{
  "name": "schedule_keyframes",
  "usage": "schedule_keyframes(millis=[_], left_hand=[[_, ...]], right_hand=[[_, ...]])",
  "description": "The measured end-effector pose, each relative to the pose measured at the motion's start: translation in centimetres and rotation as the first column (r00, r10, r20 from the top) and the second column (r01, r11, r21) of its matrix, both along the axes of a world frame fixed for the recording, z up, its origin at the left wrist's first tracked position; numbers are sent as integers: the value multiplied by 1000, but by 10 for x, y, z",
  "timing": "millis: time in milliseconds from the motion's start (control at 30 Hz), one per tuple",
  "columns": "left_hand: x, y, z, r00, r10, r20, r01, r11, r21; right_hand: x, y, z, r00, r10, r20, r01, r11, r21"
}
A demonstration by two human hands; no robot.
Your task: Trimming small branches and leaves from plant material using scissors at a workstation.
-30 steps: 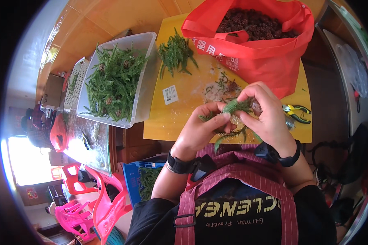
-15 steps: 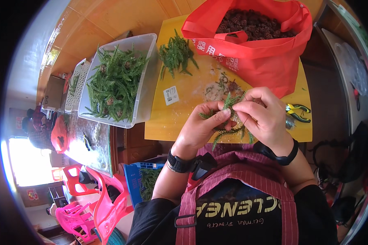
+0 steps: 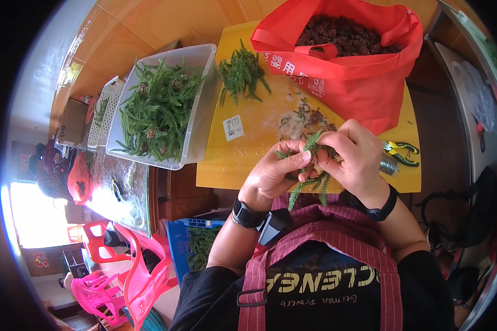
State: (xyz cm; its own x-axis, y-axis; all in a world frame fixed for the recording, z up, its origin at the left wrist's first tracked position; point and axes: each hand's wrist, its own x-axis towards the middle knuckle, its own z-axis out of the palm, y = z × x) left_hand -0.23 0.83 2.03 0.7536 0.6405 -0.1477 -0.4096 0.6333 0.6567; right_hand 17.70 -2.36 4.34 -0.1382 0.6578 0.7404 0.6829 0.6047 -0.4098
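Note:
Close to the near edge of the yellow table [image 3: 221, 172], both my hands are closed on one green artificial pine sprig [image 3: 296, 197]. My left hand [image 3: 275, 170] pinches it between thumb and fingers. From the other side, my right hand [image 3: 352, 157] grips it with bent fingers, which partly cover its middle. Its leafy tips stick out above and below my fingers. Beyond my hands lie brown crumbs and green scraps [image 3: 301, 121]. A loose bunch of green sprigs [image 3: 242, 71] rests farther back, left of a red bag [image 3: 364, 88] filled with brown pine cones [image 3: 342, 37].
A clear plastic bin [image 3: 192, 129] heaped with green sprigs and cones stands left. Yellow-black pliers [image 3: 401, 153] lie right of my hands, beside a small silvery bundle [image 3: 389, 164]. A white label [image 3: 233, 128] lies on the table. Pink chairs [image 3: 143, 276] and a blue crate [image 3: 178, 248] stand lower left.
My right hand has shifted slightly left and down, its fingers now curled closer to my left hand. The sprig has turned a little between them. My left forearm has moved slightly right.

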Motion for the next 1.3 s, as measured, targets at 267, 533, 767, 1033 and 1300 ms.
schedule_keyframes(millis=[267,533,767,1033,1300], left_hand=[[-6,-3,-7,999,-30,-23,32,997,68],[-16,6,-14,990,-138,6,136,983,125],[-9,6,-7,977,-45,-207,72,990,122],[2,-3,3,564,823,68,90,-143,986],[11,-6,0,529,841,114,293,-308,905]], right_hand=[[-7,-6,-1,997,45,-62,-51,994,-97],[-13,-8,0,995,94,-12,-95,994,-52],[-4,-3,1,998,24,57,-18,994,-107],[-3,-3,0,997,-48,55,62,950,-307],[-4,-7,3,998,-62,-7,53,903,-427]])
